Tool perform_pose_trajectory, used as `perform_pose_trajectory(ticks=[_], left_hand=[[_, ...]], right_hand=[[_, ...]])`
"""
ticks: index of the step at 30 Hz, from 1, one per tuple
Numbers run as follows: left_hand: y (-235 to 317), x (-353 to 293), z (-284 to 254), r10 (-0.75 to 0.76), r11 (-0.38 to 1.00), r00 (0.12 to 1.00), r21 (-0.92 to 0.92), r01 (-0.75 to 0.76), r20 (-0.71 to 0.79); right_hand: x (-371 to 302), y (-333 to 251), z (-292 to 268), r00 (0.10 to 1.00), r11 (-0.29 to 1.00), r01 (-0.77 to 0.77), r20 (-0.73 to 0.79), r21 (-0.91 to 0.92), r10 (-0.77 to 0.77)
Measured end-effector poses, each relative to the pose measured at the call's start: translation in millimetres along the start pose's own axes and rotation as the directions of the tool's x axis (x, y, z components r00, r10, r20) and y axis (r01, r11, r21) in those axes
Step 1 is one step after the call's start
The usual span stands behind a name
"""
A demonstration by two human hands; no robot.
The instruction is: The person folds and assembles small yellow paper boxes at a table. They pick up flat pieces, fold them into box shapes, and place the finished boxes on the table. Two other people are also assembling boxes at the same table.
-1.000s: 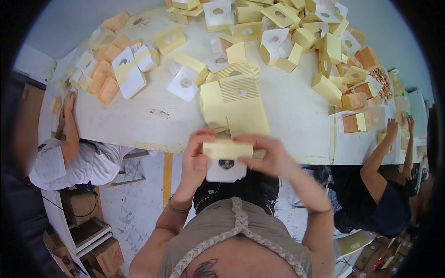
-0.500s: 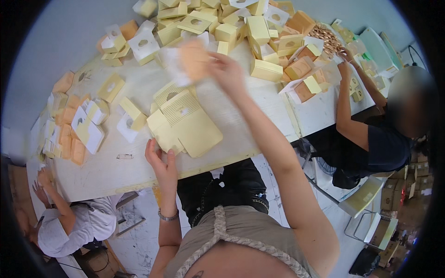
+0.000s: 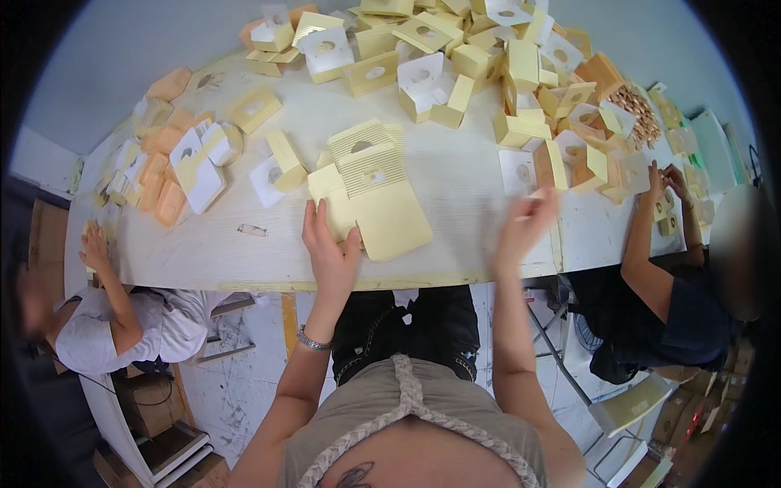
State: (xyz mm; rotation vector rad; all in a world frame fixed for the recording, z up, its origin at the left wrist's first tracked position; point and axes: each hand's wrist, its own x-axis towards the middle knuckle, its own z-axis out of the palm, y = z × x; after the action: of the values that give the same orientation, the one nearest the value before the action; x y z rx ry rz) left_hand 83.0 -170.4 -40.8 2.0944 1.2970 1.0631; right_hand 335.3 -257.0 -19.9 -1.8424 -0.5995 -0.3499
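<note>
My left hand [image 3: 329, 252] rests flat on the white table [image 3: 455, 203], its fingertips touching the near corner of a stack of flat yellow cardboard blanks [image 3: 370, 191]. My right hand [image 3: 525, 228] hovers over the table's near edge to the right of that stack, blurred, fingers loosely curled, with nothing visible in it. A heap of folded yellow boxes [image 3: 455, 57] with round holes covers the far side of the table.
Orange and yellow boxes [image 3: 167, 175] lie at the left end. A person in a white shirt [image 3: 114, 321] sits at the left, another in dark clothes [image 3: 667, 301] at the right, their hands on the table. A tray of small brown pieces [image 3: 639, 110] stands far right.
A second ago both hands held a folded yellow box at the table's edge. My right hand then reached to the far pile and has drawn back without it; my left hand went to the stack.
</note>
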Motion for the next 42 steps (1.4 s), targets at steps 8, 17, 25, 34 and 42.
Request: perform_pose_trajectory(ticks=[8, 17, 25, 34, 42], left_hand=[[5, 0, -5, -0.017, 0.999, 1.0, -0.035, 0.018, 0.015], [-17, 18, -4, -0.219, 0.869, 0.973, -0.44, 0.227, 0.069], [-26, 83, -13, -0.316, 0.716, 0.847, -0.478, 0.509, 0.427], [-23, 109, -21, -0.233, 0.766, 0.698, -0.314, 0.561, 0.677], [8, 72, -45, 0.219, 0.941, 0.975, -0.269, -0.204, 0.025]], right_hand=[[-8, -45, 82, 0.446, 0.929, -0.368, 0.869, -0.039, 0.213], [-33, -48, 72, 0.553, 0.996, -0.072, 0.833, 0.05, -0.002], [-5, -59, 94, 0.303, 0.953, -0.295, 0.94, -0.066, 0.159], [30, -79, 104, 0.092, 0.851, -0.466, 0.943, -0.242, 0.319], [23, -84, 35, 0.479, 0.774, 0.309, 0.612, 0.553, -0.629]])
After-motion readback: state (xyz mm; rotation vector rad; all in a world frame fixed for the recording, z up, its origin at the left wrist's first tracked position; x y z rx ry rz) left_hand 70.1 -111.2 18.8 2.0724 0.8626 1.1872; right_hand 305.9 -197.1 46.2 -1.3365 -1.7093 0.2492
